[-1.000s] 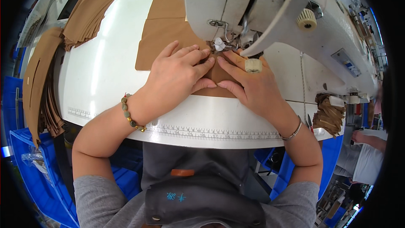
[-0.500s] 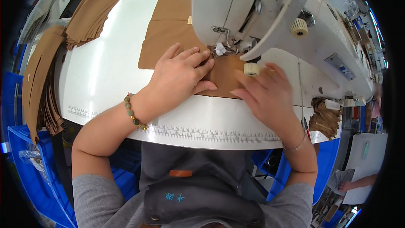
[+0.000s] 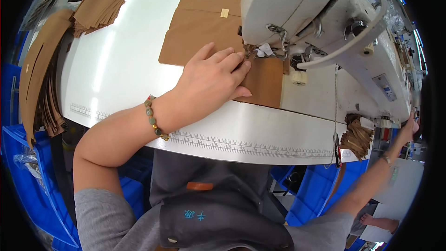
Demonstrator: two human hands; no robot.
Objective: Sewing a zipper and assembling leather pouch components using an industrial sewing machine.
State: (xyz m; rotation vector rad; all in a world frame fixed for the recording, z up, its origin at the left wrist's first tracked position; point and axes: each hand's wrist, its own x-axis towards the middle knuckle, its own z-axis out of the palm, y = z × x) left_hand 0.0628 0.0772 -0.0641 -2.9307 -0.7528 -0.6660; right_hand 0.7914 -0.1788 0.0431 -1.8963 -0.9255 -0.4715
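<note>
My spread left hand (image 3: 209, 82) pressed the mid-frame brown panel (image 3: 202, 32) one-sidedly, risking skew; right hand (image 3: 409, 131): I couldn't tell.

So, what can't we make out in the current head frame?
Head view, right hand: blurred near the fisheye rim; can't tell what it touches or holds.
Head view, brown panel: partly hidden by the left hand and the sewing machine head.
Head view, stack of brown pieces: far end cut off by the top edge.
Head view, red-and-black tool by the table's front edge: too small to tell its type.
</note>
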